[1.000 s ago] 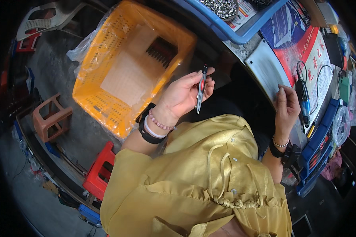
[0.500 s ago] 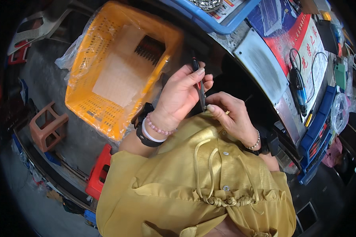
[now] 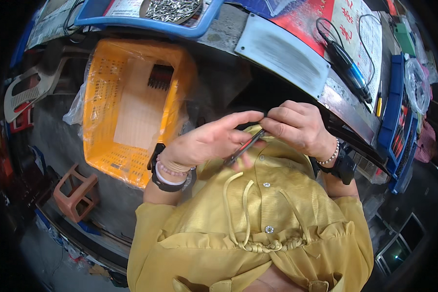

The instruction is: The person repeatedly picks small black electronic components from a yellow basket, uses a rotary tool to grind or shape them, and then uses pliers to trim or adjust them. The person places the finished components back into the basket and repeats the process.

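Above my lap, my left hand (image 3: 211, 138) and my right hand (image 3: 299, 125) meet, their fingertips almost touching. A slim dark tool with a red stripe (image 3: 244, 147) slants across the fingers of my left hand, which hold it loosely; its lower end is blurred and its exact kind is unclear. Its upper end reaches the pinched thumb and fingers of my right hand. Whatever small thing is in that pinch is hidden. The mustard-yellow shirt (image 3: 272, 194) lies right below both hands.
To the left on the floor stands a yellow plastic basket (image 3: 95, 141), lined with clear film, near a brown stool (image 3: 75, 194). On the bench are a blue tray (image 3: 180, 30) with small metal pieces, a grey metal plate (image 3: 282, 53) and a blue-black handheld power tool (image 3: 348, 70).
The view has turned, bringing more of the blue tray into sight. The tool has swung from nearly upright to a slant down to the left, and my left-hand fingers have straightened somewhat.
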Demonstrator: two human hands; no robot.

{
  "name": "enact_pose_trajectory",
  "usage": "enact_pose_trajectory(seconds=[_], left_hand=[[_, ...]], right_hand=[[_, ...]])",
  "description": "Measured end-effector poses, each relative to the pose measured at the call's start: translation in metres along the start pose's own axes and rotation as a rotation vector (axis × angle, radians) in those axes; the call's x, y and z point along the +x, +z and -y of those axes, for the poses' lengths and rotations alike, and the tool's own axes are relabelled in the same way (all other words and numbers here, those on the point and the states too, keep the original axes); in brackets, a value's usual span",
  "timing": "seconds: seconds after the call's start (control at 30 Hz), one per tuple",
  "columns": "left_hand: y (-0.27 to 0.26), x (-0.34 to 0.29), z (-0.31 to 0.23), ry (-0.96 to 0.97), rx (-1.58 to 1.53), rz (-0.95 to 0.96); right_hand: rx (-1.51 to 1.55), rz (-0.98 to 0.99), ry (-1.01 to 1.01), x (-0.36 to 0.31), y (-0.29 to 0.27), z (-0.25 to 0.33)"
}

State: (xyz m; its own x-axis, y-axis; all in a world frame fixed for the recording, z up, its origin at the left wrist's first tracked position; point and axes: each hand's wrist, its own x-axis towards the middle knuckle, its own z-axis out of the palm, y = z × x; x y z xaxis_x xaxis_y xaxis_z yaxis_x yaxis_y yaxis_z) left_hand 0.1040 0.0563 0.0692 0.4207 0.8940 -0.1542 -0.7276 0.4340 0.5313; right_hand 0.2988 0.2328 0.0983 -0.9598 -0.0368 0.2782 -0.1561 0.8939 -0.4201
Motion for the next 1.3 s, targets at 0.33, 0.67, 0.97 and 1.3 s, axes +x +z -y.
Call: enact_pose_trajectory(seconds=[0.33,0.67,0.97,1.3], left_hand=[[0.039,0.056,0.056,0.533,0.590,-0.674],[0.043,0.069,0.089,0.819,0.941,-0.836],[0.045,0.072,0.080,0.577,0.379,-0.603],[0.039,0.067,0.078,0.717,0.924,-0.567]], right_hand=[[0.933,-0.595,0.757,-0.003,0.050,0.037],[0.089,-0.605,0.489,-0.009,0.049,0.039],[0.821,-0.531,0.811,-0.015,0.032,0.030],[0.175,-0.561,0.559,-0.014,0.030,0.037]])
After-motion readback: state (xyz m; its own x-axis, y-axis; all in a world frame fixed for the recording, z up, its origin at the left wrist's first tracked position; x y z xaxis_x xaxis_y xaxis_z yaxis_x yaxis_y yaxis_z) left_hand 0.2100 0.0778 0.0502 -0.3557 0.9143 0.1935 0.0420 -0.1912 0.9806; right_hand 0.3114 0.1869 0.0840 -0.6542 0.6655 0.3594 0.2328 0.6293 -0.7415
